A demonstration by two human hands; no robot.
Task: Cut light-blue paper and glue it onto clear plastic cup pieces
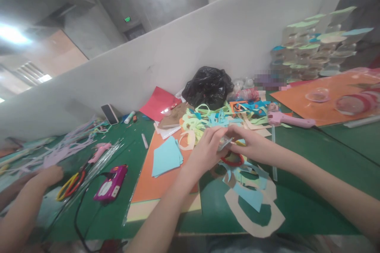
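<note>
My left hand [208, 145] and my right hand [251, 144] meet over the middle of the table, fingers curled inward. Between them is a small clear plastic piece [225, 142], mostly covered by the fingers, so its full shape is hidden. Just under the hands shows a red loop handle [234, 161], likely of scissors, partly hidden. Cut paper scraps in pale green and blue [213, 116] are heaped behind the hands. Nearer me lies a cream paper ring offcut [255, 221] with blue scraps. Left of my hands, light blue paper sheets [166, 157] rest on orange sheets [145, 189].
A black plastic bag [208, 87] stands against the white partition [118, 75]. To the right lies a pink glue gun [289, 120] with a cord; stacked clear cups [311, 51] rise beyond. Another person's hand [52, 176] is at left, near scissors [71, 185] and a purple box [111, 184].
</note>
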